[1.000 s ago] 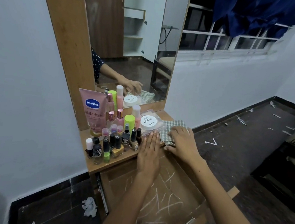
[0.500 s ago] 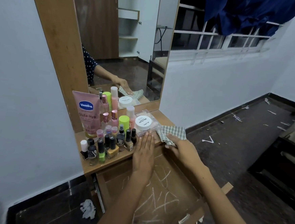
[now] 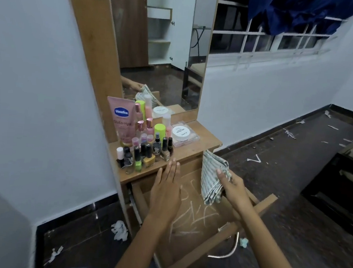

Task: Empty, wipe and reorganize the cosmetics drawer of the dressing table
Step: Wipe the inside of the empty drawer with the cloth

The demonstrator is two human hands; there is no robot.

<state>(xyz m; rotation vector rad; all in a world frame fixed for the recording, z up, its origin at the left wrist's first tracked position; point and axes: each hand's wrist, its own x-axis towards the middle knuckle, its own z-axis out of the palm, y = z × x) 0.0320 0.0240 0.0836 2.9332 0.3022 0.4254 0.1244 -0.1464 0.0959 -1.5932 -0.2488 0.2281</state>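
The wooden drawer (image 3: 256, 205) of the dressing table is pulled out, and its bare floor shows white scratch marks. My right hand (image 3: 233, 188) holds a green-and-white checked cloth (image 3: 211, 179) that hangs over the drawer's right side. My left hand (image 3: 166, 188) hovers flat, fingers together, over the drawer's back left part and holds nothing. On the tabletop (image 3: 199, 150) stand a pink Vaseline tube (image 3: 120, 120), several nail polish bottles (image 3: 143, 155), a lime-capped bottle (image 3: 159, 130) and a white round jar (image 3: 180, 133) on a clear case.
A mirror (image 3: 167, 48) rises behind the cosmetics. The drawer's metal handle (image 3: 228, 251) sticks out at the front. Crumpled white tissue (image 3: 119, 229) lies on the dark floor at the left, paper scraps at the right. A dark low cabinet (image 3: 340, 189) stands at far right.
My right hand lifted the cloth off the tabletop's right corner and brought it down over the drawer. My left hand drew back slightly from the tabletop edge.
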